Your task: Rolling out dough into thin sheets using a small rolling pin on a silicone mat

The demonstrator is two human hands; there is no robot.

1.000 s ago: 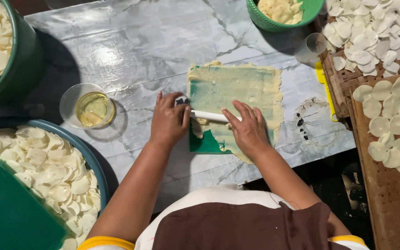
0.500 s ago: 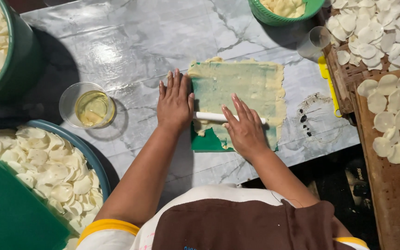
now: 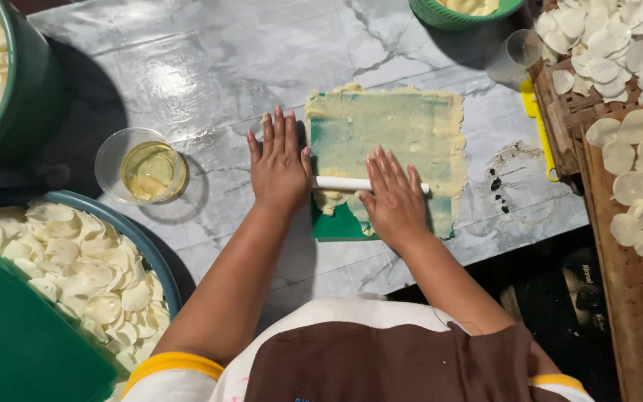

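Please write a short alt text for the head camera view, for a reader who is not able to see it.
Seen from above, a person's left hand and right hand press flat on a thin white rolling pin, over a sheet of pale dough on a green board. A small cup of yellow oil and tubs of thin white discs stand on the marbled table.

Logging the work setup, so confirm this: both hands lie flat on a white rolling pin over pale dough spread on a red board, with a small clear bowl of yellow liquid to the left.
One detail is wrong: the board is green, not red, as the head view shows. The rest stands: left hand and right hand on the white rolling pin, dough, bowl to the left.
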